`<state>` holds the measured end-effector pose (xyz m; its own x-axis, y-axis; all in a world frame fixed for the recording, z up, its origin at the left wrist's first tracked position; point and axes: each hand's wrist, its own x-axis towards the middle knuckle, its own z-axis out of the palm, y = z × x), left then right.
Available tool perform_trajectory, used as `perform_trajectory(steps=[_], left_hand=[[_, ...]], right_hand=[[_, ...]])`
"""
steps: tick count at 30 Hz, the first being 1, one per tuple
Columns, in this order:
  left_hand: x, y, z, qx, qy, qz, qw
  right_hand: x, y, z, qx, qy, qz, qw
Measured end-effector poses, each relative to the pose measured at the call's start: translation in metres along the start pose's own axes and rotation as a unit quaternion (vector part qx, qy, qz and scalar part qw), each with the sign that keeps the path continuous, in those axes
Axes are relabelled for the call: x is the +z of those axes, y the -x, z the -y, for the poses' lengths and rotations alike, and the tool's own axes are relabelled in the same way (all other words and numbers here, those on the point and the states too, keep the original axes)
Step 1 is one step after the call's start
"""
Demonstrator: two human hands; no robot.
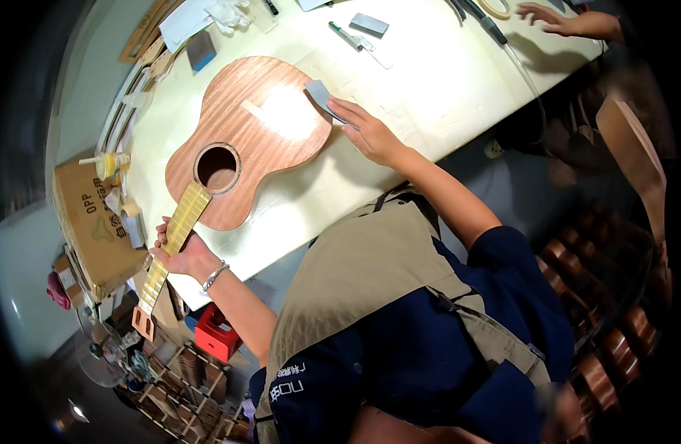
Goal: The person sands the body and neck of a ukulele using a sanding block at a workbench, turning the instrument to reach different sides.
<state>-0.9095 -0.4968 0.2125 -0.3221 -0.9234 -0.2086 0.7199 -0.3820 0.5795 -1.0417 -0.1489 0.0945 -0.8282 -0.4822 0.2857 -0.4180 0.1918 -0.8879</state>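
An unstrung wooden guitar (259, 111) lies face up on the white worktable (422, 111), its neck (179, 226) running down to the left past the table edge. The fingerboard looks pale yellow, as if taped over. My left hand (183, 254) is wrapped round the neck, thumb across its front. My right hand (366, 132) holds a grey sheet of sandpaper (322, 96) against the rim at the body's lower right end. A pale strip (260, 112) lies on the top beyond the round sound hole (217, 169).
Grey sanding blocks (369, 25) (200, 50), a green marker (345, 35) and a white glove (228, 13) lie along the far side. A cardboard box (96, 222) stands at the left, a red case (217, 333) below. Another person's hand (551, 18) reaches over the far right.
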Motion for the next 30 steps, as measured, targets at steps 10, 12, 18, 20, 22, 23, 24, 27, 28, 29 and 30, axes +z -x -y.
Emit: perform_trajectory(steps=[10, 12, 18, 20, 22, 23, 24, 27, 28, 29, 30], left_hand=[[-0.02, -0.022, 0.005, -0.046, 0.019, -0.008, 0.999], [-0.022, -0.023, 0.006, -0.044, 0.014, -0.007, 0.999], [-0.026, -0.03, -0.002, -0.017, 0.002, 0.002, 1.0], [-0.018, -0.036, -0.004, 0.021, -0.051, 0.016, 0.998], [-0.006, -0.036, -0.008, 0.064, -0.082, 0.05, 0.993], [0.003, -0.031, -0.009, 0.088, -0.096, 0.081, 0.988], [0.017, -0.024, -0.007, 0.092, -0.079, 0.1, 0.988], [0.016, -0.046, -0.022, 0.062, -0.067, 0.146, 0.985], [0.013, -0.057, -0.03, 0.043, -0.068, 0.16, 0.984], [0.011, -0.06, -0.035, 0.038, -0.078, 0.147, 0.985], [0.008, -0.062, -0.04, 0.029, -0.088, 0.133, 0.987]], right_hand=[[0.004, -0.006, 0.004, 0.033, -0.061, -0.023, 0.997], [0.006, -0.001, 0.0, 0.05, -0.063, -0.068, 0.994], [-0.008, -0.001, -0.032, -0.006, 0.329, -0.132, 0.935], [-0.026, -0.03, -0.055, 0.001, 0.294, -0.2, 0.935], [-0.052, -0.072, -0.089, 0.045, 0.336, -0.25, 0.907], [-0.063, -0.092, -0.094, 0.065, 0.316, -0.252, 0.912], [-0.071, -0.108, -0.116, 0.054, 0.385, -0.28, 0.878], [-0.09, -0.131, -0.122, 0.1, 0.494, -0.165, 0.848], [-0.092, -0.134, -0.12, 0.085, 0.515, -0.15, 0.84], [-0.091, -0.135, -0.112, 0.106, 0.491, -0.123, 0.856], [-0.09, -0.128, -0.106, 0.108, 0.424, -0.138, 0.889]])
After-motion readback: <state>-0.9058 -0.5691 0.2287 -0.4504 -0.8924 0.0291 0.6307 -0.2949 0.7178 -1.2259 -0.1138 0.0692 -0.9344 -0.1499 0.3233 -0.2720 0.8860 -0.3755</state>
